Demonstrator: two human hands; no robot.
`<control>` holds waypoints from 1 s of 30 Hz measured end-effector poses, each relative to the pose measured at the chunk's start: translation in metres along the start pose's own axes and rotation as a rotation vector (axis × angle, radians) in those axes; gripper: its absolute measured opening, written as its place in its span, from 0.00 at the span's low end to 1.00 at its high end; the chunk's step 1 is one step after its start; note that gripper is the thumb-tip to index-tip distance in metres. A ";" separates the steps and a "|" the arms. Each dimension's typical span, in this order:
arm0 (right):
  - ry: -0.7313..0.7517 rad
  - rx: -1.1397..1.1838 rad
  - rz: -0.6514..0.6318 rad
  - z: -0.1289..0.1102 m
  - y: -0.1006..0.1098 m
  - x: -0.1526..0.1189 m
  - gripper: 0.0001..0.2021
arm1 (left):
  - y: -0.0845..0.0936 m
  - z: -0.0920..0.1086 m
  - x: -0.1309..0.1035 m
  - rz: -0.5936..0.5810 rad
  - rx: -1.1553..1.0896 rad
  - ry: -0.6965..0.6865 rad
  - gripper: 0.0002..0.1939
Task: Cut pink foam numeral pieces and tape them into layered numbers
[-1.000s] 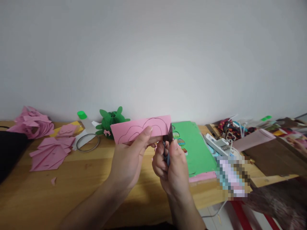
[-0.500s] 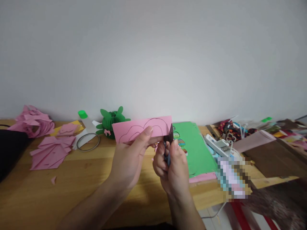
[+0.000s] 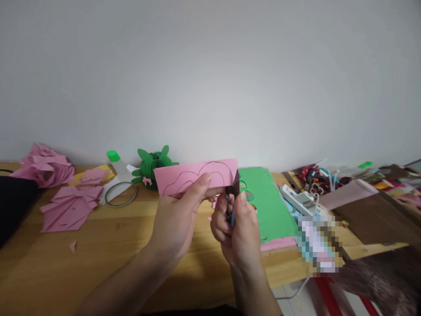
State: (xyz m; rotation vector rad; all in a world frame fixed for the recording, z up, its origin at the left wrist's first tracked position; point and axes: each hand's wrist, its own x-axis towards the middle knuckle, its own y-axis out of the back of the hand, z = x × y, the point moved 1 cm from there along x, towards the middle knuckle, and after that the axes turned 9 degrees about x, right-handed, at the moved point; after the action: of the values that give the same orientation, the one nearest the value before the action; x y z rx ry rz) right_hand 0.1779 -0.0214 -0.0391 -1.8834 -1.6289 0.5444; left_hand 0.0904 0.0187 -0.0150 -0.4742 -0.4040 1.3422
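Left hand [image 3: 174, 219] pinches pink card [image 3: 192, 171] above bench [image 3: 115, 259]; right hand [image 3: 242, 228] closed round scissors [image 3: 236, 185] at card's right edge; outline [image 3: 215, 162] drawn, cutting seemingly barely begun, most of it left

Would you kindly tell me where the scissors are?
In the head view, the scissors are right of centre, in the right hand, at the edge of the pink paper.
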 end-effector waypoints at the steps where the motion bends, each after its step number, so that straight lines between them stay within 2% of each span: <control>1: -0.001 0.006 -0.004 0.000 0.000 0.000 0.23 | 0.000 0.000 0.000 0.000 0.001 0.000 0.06; 9: 0.002 0.022 -0.010 -0.001 0.000 0.000 0.23 | 0.000 0.001 -0.001 -0.007 -0.014 0.015 0.08; 21: -0.005 0.007 -0.006 -0.001 0.003 -0.002 0.24 | 0.000 0.002 0.001 -0.033 -0.007 -0.052 0.05; 26: -0.004 -0.021 -0.020 -0.002 0.004 0.000 0.24 | 0.002 0.004 0.001 -0.011 0.071 -0.028 0.10; 30: -0.017 -0.048 -0.029 -0.003 0.006 0.000 0.24 | 0.006 0.001 0.002 0.052 0.138 -0.017 0.12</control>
State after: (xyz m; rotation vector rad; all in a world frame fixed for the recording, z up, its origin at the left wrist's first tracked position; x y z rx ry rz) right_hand 0.1845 -0.0226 -0.0406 -1.8919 -1.6915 0.5151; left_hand 0.0850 0.0217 -0.0171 -0.3613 -0.3123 1.4147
